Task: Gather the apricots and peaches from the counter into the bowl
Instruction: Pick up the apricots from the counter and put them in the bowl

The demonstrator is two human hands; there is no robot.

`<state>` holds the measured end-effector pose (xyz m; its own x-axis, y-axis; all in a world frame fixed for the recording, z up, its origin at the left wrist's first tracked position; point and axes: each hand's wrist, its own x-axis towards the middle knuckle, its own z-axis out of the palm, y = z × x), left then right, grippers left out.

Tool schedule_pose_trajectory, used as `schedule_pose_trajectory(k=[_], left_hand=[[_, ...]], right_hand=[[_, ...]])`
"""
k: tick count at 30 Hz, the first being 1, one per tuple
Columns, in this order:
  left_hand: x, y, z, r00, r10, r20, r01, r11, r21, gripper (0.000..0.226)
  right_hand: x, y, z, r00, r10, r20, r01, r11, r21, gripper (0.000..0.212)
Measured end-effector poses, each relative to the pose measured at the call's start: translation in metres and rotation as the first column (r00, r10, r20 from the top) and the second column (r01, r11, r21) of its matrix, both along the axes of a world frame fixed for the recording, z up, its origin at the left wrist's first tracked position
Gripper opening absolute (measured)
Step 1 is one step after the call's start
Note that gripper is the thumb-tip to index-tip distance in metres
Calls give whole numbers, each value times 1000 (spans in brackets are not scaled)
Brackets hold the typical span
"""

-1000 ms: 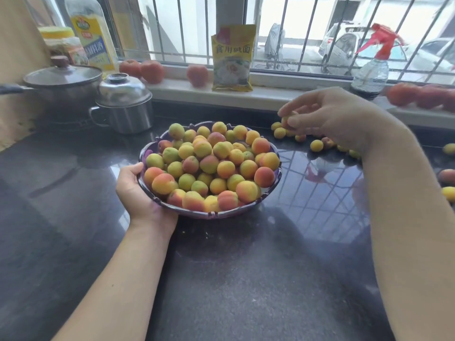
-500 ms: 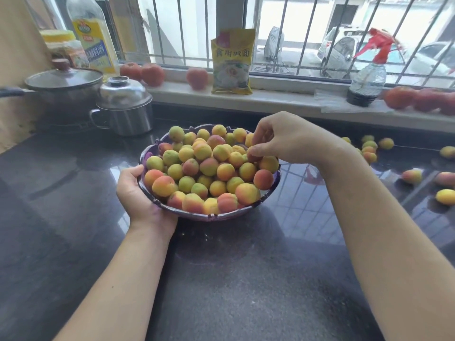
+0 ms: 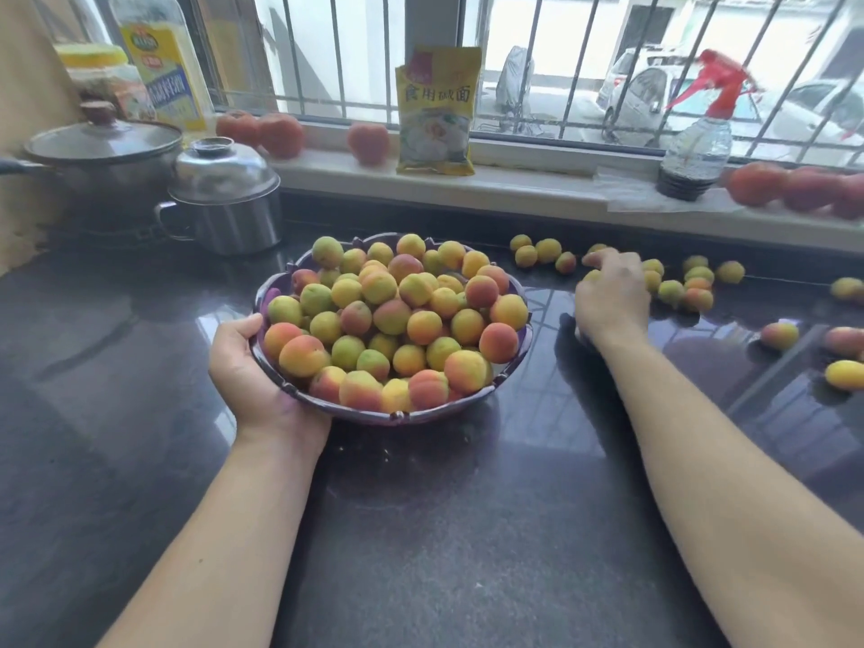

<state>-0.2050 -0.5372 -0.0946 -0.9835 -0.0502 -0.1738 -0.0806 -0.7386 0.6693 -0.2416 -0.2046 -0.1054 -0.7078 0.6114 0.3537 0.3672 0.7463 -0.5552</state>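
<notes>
My left hand [image 3: 255, 367] grips the bowl [image 3: 355, 410] rim. My right hand [image 3: 610, 297] curls over loose fruit [image 3: 673, 292] on the dark glossy counter [image 3: 444, 530]; grip unclear. Beyond both hands: sill [image 3: 537, 184], barred window.

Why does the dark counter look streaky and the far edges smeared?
Head view: daylight from the barred window mirrors as a pale grid on the glossy counter between the bowl and the right hand; the spray bottle and the red fruit on the sill are blurred; wide-angle bending curves the bars.
</notes>
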Motion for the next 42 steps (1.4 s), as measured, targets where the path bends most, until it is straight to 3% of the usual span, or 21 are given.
schedule_pose_trajectory(k=[2,5,9,13,17,24,28,32,34,36,39,42], left_hand=[[0,1,1,1000,-1,-6,1,1000,4,51],[-1,1,0,999,37,-1,-37,999,0,64],[-5,-1,-3,998,66,5,-66,997,32,74],[-9,-1,-8,997,72,2,-72,997,9,70],[-9,-2,-8,997,77,2,-77,997,23,71],[-8,-9,-4,998,55,22,-56,998,40,77],[-4,-10,3,999,30,11,-31,997,73,64],[12,-11,9,999,44,4,-44,997,58,61],[17,-11,5,996,81,31,-83,992,92,35],[26,-10,-1,994,97,45,-99,994,38,33],[47,-9,-2,994,111,-20,-112,988,-103,81],[57,-10,-5,996,49,-72,-64,972,-227,81]], right_hand=[[-10,-16,-11,993,115,30,-119,980,160,30],[-28,-27,-10,961,187,204,-250,904,347,37],[-47,-22,-6,880,236,411,-401,835,378,58],[-51,-20,-9,906,237,351,-364,861,356,51],[-48,-19,-12,959,181,216,-239,930,280,38],[-35,-15,-2,966,250,62,-251,968,14,29],[1,-26,30,923,386,14,-364,882,-299,20],[52,-58,89,853,517,-70,-503,781,-371,19],[78,-80,117,798,602,-32,-562,724,-401,22],[92,-102,132,734,678,49,-624,701,-345,23],[98,-136,126,660,679,322,-711,703,-24,30],[95,-155,108,638,553,536,-742,628,235,20]])
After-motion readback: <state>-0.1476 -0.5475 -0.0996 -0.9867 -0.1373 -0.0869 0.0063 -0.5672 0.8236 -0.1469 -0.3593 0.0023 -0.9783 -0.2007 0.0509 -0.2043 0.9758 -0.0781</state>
